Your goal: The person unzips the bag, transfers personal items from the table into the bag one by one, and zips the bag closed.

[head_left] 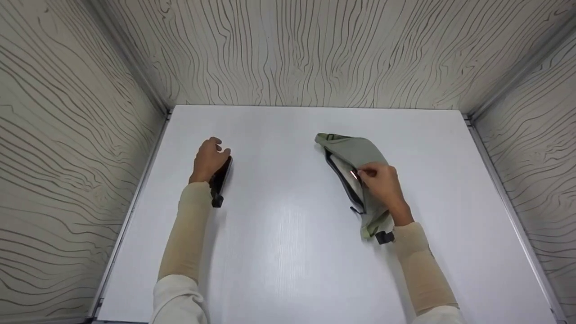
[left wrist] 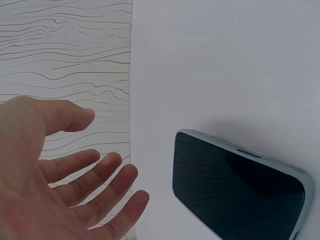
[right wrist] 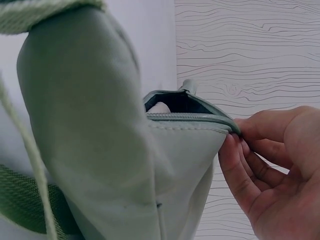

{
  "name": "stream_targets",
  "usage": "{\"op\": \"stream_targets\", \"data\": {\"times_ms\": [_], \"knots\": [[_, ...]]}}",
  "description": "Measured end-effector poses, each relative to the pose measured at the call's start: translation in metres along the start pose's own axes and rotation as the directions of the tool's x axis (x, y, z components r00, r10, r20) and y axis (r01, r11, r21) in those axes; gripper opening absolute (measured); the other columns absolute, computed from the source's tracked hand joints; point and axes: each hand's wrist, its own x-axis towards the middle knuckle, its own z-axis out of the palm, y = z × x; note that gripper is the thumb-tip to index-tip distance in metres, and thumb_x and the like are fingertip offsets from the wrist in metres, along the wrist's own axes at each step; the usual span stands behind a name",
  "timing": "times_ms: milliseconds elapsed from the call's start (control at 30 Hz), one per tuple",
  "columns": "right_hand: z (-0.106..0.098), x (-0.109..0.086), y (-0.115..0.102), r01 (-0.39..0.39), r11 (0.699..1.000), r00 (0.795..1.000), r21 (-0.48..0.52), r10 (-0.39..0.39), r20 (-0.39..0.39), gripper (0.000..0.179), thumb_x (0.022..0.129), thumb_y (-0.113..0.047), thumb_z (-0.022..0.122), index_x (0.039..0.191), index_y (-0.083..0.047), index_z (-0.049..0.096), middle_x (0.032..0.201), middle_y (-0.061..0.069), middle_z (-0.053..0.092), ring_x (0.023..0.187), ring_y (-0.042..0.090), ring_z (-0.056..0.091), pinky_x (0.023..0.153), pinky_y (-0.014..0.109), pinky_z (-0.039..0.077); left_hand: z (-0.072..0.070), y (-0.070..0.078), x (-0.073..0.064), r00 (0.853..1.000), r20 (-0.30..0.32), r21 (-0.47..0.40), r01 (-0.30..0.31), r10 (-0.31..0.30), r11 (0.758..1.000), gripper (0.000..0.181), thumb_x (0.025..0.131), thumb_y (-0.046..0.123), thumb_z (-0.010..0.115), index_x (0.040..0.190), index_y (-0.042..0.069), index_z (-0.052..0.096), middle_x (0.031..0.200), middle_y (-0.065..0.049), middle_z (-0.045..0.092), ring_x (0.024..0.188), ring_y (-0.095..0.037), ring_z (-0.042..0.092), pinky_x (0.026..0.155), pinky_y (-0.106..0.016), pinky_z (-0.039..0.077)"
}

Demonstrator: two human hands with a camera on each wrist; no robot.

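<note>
A green fabric sling bag (head_left: 357, 150) stands on the right half of the white table, its zipped mouth (right wrist: 190, 118) gaping. My right hand (head_left: 382, 182) pinches the edge of that opening between thumb and fingers. Something pale (right wrist: 159, 108) shows just inside the bag, mostly hidden by the rim. Over on the left, a phone (left wrist: 235, 185) in a light case lies with its dark screen up. Beside and partly over it in the head view is my left hand (head_left: 210, 157), empty, with fingers spread and slightly bent.
The white table (head_left: 279, 252) is bordered by wood-grain patterned panels (head_left: 288, 54) at the back and both sides. A green webbing strap (right wrist: 30, 200) hangs by the bag. Small black wrist cameras (head_left: 217, 200) sit under both wrists.
</note>
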Motion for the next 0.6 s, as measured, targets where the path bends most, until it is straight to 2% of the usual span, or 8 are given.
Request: {"op": "stream_targets", "data": {"times_ms": [300, 600], "knots": [[0.0, 0.0, 0.001, 0.001, 1.0, 1.0, -0.008, -0.001, -0.008, 0.016, 0.101, -0.009, 0.071, 0.109, 0.0, 0.081, 0.1, 0.018, 0.078, 0.085, 0.025, 0.07, 0.067, 0.019, 0.052, -0.002, -0.013, -0.002, 1.0, -0.007, 0.031, 0.009, -0.008, 0.999, 0.057, 0.104, 0.029, 0.058, 0.147, -0.007, 0.051, 0.137, -0.027, 0.059, 0.123, -0.042, 0.062, 0.106, -0.057, 0.052], [0.001, -0.001, 0.003, 0.009, 1.0, 1.0, -0.018, -0.009, -0.009, 0.016, 0.1, -0.009, 0.072, 0.11, -0.001, 0.081, 0.101, 0.017, 0.078, 0.087, 0.025, 0.07, 0.07, 0.02, 0.051, -0.003, -0.029, -0.006, 0.998, -0.003, 0.088, 0.059, -0.059, 0.994, 0.06, 0.104, 0.029, 0.057, 0.149, -0.009, 0.048, 0.141, -0.031, 0.055, 0.128, -0.046, 0.058, 0.108, -0.061, 0.05]]}}
